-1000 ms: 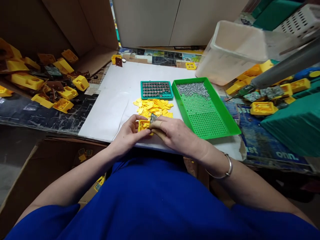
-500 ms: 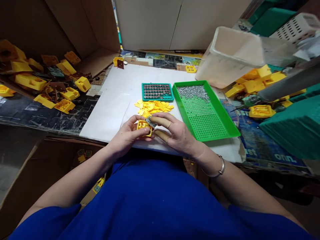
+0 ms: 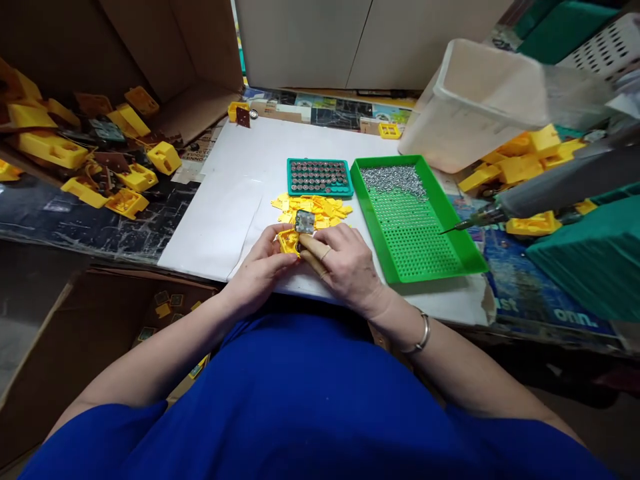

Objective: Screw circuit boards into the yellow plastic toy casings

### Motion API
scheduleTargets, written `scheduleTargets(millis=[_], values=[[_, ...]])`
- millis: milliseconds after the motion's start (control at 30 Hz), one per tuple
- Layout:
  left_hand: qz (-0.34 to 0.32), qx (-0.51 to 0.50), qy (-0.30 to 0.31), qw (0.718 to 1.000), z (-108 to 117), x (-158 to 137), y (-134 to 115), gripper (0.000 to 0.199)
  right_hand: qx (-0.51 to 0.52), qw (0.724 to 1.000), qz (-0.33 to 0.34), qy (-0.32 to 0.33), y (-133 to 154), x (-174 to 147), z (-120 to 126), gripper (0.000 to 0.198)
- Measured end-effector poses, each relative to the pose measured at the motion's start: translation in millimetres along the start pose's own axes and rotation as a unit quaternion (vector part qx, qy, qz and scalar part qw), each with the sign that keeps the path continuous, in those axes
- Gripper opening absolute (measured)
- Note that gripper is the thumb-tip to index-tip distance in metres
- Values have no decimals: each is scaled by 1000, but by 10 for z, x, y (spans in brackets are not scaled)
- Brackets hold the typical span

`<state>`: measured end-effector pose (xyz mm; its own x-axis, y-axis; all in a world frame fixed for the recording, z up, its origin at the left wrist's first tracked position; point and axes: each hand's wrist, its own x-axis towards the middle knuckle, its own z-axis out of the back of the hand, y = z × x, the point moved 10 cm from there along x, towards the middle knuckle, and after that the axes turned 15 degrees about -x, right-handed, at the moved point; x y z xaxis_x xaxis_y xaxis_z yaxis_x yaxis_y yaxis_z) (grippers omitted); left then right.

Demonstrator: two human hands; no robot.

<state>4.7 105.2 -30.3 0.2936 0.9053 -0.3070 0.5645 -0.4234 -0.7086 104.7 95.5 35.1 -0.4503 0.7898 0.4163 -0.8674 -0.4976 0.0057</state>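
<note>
My left hand [image 3: 263, 263] holds a small yellow plastic housing [image 3: 287, 240] with its open side up, fingers and thumb wrapped round its left side. A grey-green circuit board [image 3: 305, 221] stands tilted up above the housing's far right edge. My right hand [image 3: 347, 263], with tan covers on some fingers, is closed against the right side of the housing. A small dark part shows at these fingertips, and they hide most of it. Just beyond both hands lies a pile of flat yellow plastic pieces [image 3: 330, 211].
Behind the pile sits a teal tray [image 3: 289, 180] of round metal parts. A green perforated tray [image 3: 425, 257] with many screws stands at right, a screwdriver [image 3: 480, 217] hanging over its edge. Cardboard boxes [image 3: 210, 60] and yellow housings [image 3: 165, 158] are at left, a translucent bin [image 3: 445, 130] at back right.
The circuit board has been turned up from the housing and now stands above it. My right fingers have moved in lower, against the housing's right side. The view has shifted slightly.
</note>
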Motion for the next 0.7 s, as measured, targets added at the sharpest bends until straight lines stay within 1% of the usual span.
scheduleTargets(millis=[67, 167, 200, 267, 333, 367, 400, 467, 500, 567, 633, 700], values=[[-25, 18, 26, 999, -22, -9, -4, 47, 18, 1000, -8, 11, 1, 0, -62, 35], [-52, 44, 52, 996, -50, -29, -22, 49, 108, 994, -26, 5, -59, 23, -28, 21], [-50, 48, 51, 996, -48, -34, -25, 49, 152, 988, -35, 6, -94, 35, -3, 16], [-31, 37, 31, 998, -17, -43, -33, 52, 240, 968, -66, 29, -188, 55, 13, 8], [-7, 14, -7, 1000, 44, -54, -58, 53, 293, 947, -99, 81, -265, 62, -33, 4], [2, 3, -27, 1000, 77, -61, -74, 53, 289, 944, -107, 118, -281, 58, -78, 4], [10, -4, -45, 999, 103, -66, -90, 52, 261, 947, -106, 157, -288, 48, -131, 6], [22, -10, -64, 998, 129, -70, -113, 50, 156, 959, -92, 218, -308, 17, -230, 11], [25, -9, -67, 997, 131, -67, -121, 49, 105, 964, -84, 230, -326, 2, -262, 13], [23, -1, -64, 998, 125, -56, -134, 48, 53, 973, -75, 213, -355, -12, -261, 17], [20, 9, -59, 998, 118, -45, -137, 46, 61, 981, -57, 177, -341, -23, -213, 21], [23, 16, -54, 998, 116, -38, -127, 46, 67, 983, -37, 169, -307, -41, -189, 24]])
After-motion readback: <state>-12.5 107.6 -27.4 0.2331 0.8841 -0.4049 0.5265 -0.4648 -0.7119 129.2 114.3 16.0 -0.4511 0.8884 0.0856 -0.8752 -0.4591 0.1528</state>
